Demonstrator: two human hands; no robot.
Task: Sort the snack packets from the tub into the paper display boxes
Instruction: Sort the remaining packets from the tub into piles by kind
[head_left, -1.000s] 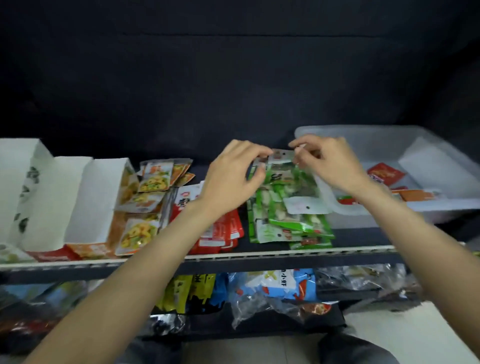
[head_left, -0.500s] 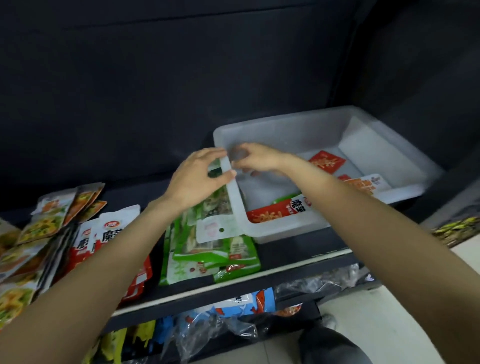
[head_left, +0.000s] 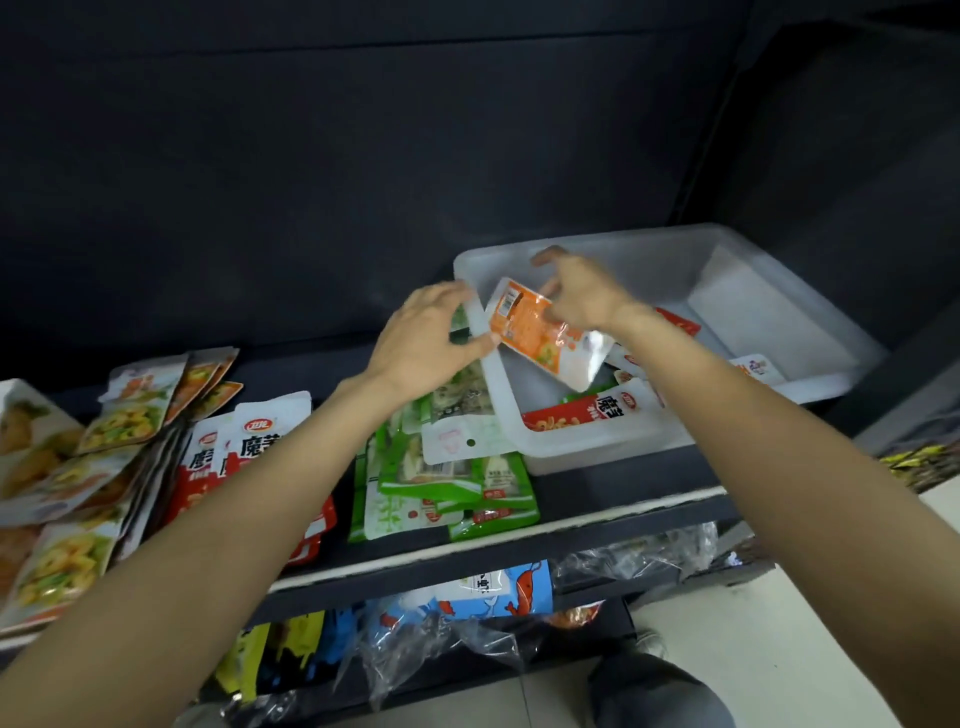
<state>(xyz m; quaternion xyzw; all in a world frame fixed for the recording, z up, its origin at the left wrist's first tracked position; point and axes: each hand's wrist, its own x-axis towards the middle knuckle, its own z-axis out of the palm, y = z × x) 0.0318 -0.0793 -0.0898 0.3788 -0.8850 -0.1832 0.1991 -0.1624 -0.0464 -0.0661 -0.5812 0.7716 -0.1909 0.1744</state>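
Note:
My right hand (head_left: 582, 299) pinches an orange snack packet (head_left: 530, 332) and holds it tilted above the left end of the white plastic tub (head_left: 727, 241). My left hand (head_left: 423, 338) hovers over the tub's left rim with relaxed fingers, its thumb tip touching the packet's lower left corner. Inside the tub lie a red and white packet (head_left: 587, 413) and a few others, partly hidden by my right forearm. The paper display boxes lie outside this view.
On the dark shelf (head_left: 597, 525), left of the tub, sit a stack of green packets (head_left: 447, 483), red and white packets (head_left: 254, 441) and a fan of yellow-printed packets (head_left: 119, 421). A lower shelf holds bagged blue packets (head_left: 493, 590). Pale floor shows at bottom right.
My view swung right toward the tub. My right hand reached into the tub and lifted out the orange packet. My left hand left the green stack and came up to the packet.

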